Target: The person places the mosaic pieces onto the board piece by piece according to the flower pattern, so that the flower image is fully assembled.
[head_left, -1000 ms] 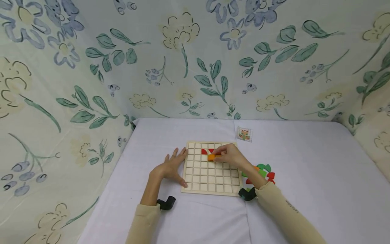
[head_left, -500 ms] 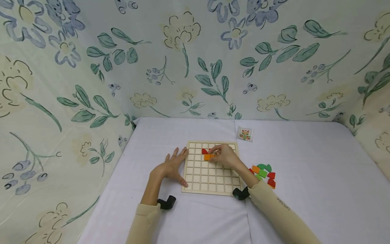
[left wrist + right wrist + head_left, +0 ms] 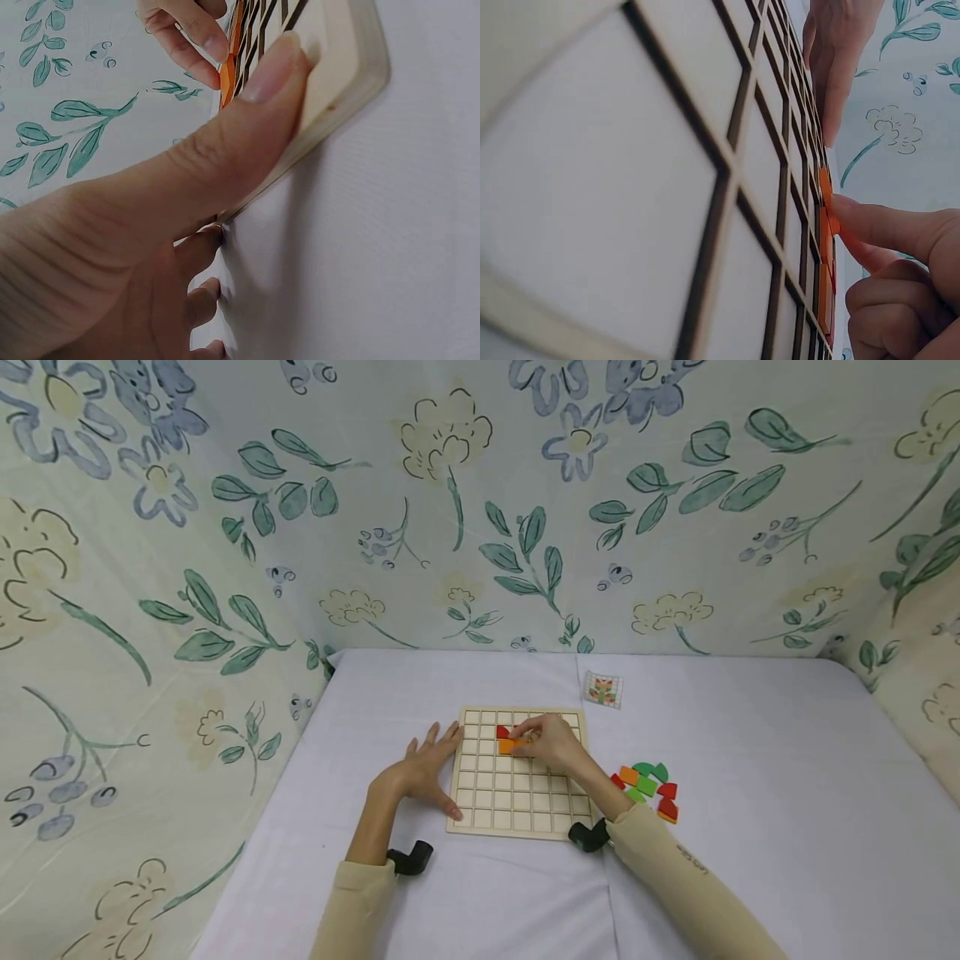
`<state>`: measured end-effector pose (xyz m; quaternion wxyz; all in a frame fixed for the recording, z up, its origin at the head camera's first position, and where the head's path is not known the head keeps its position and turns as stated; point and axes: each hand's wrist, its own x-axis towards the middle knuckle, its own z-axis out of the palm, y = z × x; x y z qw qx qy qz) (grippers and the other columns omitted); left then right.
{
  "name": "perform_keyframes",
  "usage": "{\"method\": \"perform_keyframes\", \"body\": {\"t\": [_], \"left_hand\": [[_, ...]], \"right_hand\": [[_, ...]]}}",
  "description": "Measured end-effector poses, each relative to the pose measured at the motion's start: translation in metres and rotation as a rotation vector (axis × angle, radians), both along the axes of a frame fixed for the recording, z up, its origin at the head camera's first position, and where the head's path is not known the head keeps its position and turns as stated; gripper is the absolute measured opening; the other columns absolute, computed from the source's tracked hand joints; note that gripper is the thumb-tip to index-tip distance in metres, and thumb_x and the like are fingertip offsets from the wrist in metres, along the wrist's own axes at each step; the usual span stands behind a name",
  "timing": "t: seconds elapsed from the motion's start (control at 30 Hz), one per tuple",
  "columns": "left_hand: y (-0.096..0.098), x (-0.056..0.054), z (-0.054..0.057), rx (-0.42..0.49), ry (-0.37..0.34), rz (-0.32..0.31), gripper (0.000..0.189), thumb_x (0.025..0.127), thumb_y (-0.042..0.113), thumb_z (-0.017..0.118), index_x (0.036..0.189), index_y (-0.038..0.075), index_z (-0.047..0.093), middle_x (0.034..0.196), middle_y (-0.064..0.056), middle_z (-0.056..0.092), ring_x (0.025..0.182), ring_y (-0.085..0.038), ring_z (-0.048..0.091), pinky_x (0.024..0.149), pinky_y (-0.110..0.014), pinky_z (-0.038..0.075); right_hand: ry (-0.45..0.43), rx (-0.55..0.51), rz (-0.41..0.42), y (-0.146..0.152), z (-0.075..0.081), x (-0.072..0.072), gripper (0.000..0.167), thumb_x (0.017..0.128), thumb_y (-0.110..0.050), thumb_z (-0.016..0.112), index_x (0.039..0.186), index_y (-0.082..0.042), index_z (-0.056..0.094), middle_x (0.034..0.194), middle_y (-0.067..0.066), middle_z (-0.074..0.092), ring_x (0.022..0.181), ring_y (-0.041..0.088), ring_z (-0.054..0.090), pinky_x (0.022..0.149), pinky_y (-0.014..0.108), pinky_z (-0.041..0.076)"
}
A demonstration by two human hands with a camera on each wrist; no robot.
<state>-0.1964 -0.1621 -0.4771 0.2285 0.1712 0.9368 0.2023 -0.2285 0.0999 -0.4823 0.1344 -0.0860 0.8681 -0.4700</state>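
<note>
A wooden grid board (image 3: 492, 803) with square cells lies on the table. My left hand (image 3: 417, 772) is spread at its left side. Its thumb (image 3: 262, 97) lies over the near corner, and the fingertips reach along the left edge. Over the upper part of the grid, my right hand (image 3: 553, 745) pinches a small orange square tile (image 3: 834, 223) between thumb and fingertip. More orange tiles (image 3: 823, 300) sit right by those fingertips in the right wrist view. A red quarter-round tile (image 3: 502, 732) sits in a cell just above the orange; another red one is mostly hidden by the fingers.
Right of the board lies a loose pile of tiles (image 3: 647, 786) in green, orange and red. Behind the board's right corner is a small card (image 3: 603, 690) with a coloured grid picture. A white cloth (image 3: 765, 760) covers the table; a floral curtain (image 3: 480, 527) stands behind.
My right hand has moved left over the board, carrying orange to the cells under the red tile. More of the tile pile shows as the forearm shifted left. The left hand stays put.
</note>
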Motion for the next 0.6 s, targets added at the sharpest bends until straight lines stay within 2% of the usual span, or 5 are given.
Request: {"method": "perform_keyframes", "body": {"t": [0.3,0.6], "left_hand": [[0.0002,-0.0005,-0.0002,0.001,0.004,-0.003,0.144,0.061,0.044,0.099,0.168,0.016,0.008,0.177,-0.002,0.0,0.163,-0.034,-0.009,0.131,-0.063,0.0],[0.0004,-0.001,0.0008,0.0,-0.003,-0.003,0.144,0.061,0.044,0.099,0.168,0.016,0.007,0.177,-0.002,0.0,0.163,-0.034,-0.01,0.131,-0.063,-0.001]], "right_hand": [[0.011,-0.008,-0.005,-0.0052,-0.0025,-0.0003,0.019,0.084,-0.009,0.085,0.101,-0.004,0.08,0.052,-0.005,0.037,0.049,0.01,0.028,0.052,0.022,0.029],[0.004,-0.004,-0.033,-0.0075,-0.0027,-0.0001,0.017,0.082,-0.01,0.087,0.097,-0.006,0.081,0.059,-0.004,0.041,0.057,0.012,0.032,0.057,0.025,0.03]]}}
